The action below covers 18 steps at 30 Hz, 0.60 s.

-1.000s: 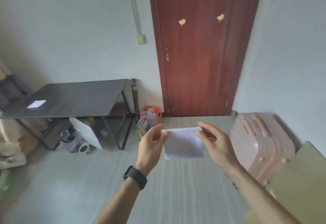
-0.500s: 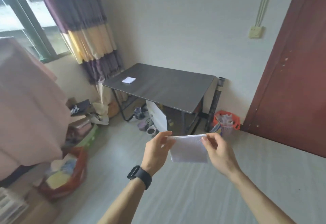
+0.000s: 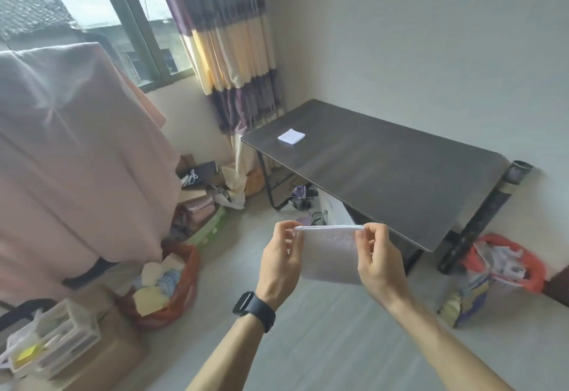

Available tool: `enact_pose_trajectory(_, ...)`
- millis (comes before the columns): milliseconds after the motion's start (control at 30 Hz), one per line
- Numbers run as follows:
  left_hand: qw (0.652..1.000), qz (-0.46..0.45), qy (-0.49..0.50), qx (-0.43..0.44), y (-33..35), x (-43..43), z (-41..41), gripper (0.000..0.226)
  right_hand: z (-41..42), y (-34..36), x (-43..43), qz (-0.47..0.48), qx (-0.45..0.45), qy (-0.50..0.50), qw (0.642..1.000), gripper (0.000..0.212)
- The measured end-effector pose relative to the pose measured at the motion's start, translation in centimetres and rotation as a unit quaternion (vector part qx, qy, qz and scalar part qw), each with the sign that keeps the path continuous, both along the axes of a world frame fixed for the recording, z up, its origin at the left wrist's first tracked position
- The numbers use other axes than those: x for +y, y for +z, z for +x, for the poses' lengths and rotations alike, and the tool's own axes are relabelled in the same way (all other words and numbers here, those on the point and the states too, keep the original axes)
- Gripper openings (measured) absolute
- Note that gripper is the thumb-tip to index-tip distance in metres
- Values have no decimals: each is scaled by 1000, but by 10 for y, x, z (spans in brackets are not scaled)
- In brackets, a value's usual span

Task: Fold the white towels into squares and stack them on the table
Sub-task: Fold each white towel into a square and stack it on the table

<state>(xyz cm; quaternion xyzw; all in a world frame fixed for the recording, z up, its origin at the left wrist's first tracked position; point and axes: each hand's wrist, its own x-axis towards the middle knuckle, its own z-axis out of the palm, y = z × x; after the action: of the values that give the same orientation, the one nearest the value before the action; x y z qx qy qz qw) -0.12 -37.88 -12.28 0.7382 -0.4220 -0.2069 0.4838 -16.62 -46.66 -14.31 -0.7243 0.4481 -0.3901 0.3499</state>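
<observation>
Out in front of me, above the pale grey floor (image 3: 323,344), I hold a partly folded white towel (image 3: 329,255) in the air between both hands. My left hand (image 3: 278,263) pinches its upper left corner between thumb and curled fingers. My right hand (image 3: 380,263) pinches the upper right corner the same way, so the top edge runs taut and level from one to the other while the rest hangs down. A black watch (image 3: 254,310) sits on my left wrist.

Beyond the towel stands the dark grey rectangular worktop (image 3: 385,169) on black metal legs, against the white wall. Near its far left corner lies a small white folded towel square (image 3: 291,136), flat on the surface and well apart from the one I hold.

Left of the worktop, a striped purple and yellow curtain (image 3: 228,36) hangs beside a window. A large pink cloth (image 3: 77,159) drapes over something at my left, and below it a red plastic bag (image 3: 184,295) holds yellow and blue items. A red basket (image 3: 532,270) of papers sits on the floor by the worktop's right end.
</observation>
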Motion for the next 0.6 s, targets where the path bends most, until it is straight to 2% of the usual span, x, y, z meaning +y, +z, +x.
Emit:
enact_pose_trajectory(200, 996, 16, 85, -34, -17, -84, 65, 18, 94, -14, -85, 24, 9, 8, 1000, 7)
enact_pose_trajectory(333, 995, 42, 85, 13, -45, -144, 124, 21, 150, -38, -140, 75, 27, 1, 997, 13)
enact_pose_trajectory(500, 991, 64, 76, 88, -73, -221, 202, 7, 224, -58, -205, 149, 33, -47, 987, 21)
enact_pose_trajectory(600, 990, 83, 51, 101, -84, -266, 246, 9, 263, -65, -242, 175, 41, -81, 980, 22)
